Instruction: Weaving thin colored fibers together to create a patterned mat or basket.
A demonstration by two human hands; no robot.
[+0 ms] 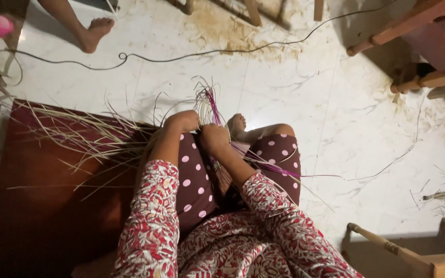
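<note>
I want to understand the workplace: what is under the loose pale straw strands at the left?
Under the pale strands lies a dark red-brown mat on the white floor. The person's left arm covers their right ends.

We have one view only, head-worn, looking steeply down from close above our lap onto the floor (294,92); our knees sit centre frame, wooden furniture legs (387,36) edge the top right.

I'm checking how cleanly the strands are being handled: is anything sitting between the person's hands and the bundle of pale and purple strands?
Nothing visible does. The left hand and the right hand are both closed directly on the strand bundle, which fans up above the knuckles. The loose pale strands lie off to the side.
</note>
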